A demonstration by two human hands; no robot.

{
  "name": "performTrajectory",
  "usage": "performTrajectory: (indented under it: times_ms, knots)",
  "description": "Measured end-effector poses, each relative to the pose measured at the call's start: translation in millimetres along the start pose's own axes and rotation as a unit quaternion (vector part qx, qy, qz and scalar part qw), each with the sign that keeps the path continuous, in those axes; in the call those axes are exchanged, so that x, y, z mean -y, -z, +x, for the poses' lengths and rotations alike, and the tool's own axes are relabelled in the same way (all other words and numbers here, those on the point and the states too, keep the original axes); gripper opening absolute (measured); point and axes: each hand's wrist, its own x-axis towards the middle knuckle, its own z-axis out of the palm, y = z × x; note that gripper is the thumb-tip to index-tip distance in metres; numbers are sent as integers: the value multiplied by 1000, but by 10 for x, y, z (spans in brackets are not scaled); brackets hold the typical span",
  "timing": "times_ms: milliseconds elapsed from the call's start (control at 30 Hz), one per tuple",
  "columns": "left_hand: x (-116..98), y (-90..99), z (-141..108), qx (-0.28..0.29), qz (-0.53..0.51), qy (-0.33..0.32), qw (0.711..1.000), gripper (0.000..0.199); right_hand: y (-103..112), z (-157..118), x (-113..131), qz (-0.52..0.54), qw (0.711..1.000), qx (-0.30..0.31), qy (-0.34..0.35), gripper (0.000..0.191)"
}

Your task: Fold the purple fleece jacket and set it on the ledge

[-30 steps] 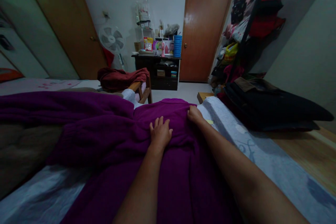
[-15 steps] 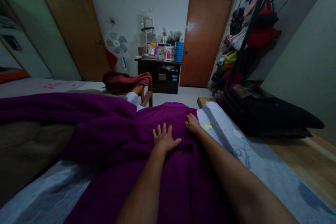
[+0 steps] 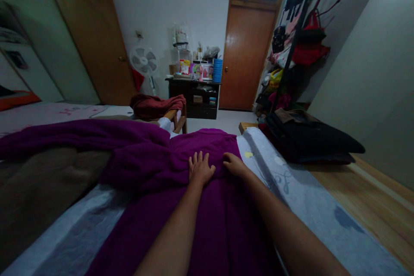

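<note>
A purple garment [image 3: 207,138] lies spread over the bed, with its sleeves stretched out to the left. My left hand [image 3: 199,169] rests flat on its middle, fingers spread. Just to the right, near the garment's right edge, my right hand [image 3: 233,164] touches the cloth with its fingers curled and close together; whether they pinch any fabric is too small to tell. Below both forearms the lower part of the garment runs toward me.
Folded dark clothes [image 3: 310,136] are stacked at the right on the patterned sheet [image 3: 297,194]. A brown blanket [image 3: 51,194] lies at the left. Beyond the bed are a reddish cloth [image 3: 155,105], a fan [image 3: 143,60], a dark cabinet [image 3: 190,110] and hanging bags [image 3: 307,47].
My right hand has shifted slightly left and its fingers have drawn in. My left hand stays flat in nearly the same spot on the garment. The camera view has moved a little.
</note>
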Motion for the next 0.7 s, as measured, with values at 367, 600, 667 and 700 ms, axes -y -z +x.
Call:
performTrajectory:
  times_ms: [367,600,667,700]
  knots:
    - [-109,349,-283,53,15,-62,997,30,-178,-941,375,-50,996,-60,-52,45]
    - [357,895,-817,-45,81,-22,995,39,-352,-1082,405,-83,991,-104,-31,51]
    - [560,1130,-970,-126,116,25,985,43,-330,-1071,400,-74,992,-100,-32,51]
    - [660,1247,-1030,-157,128,48,978,45,-308,-1064,397,-64,993,-93,-35,52]
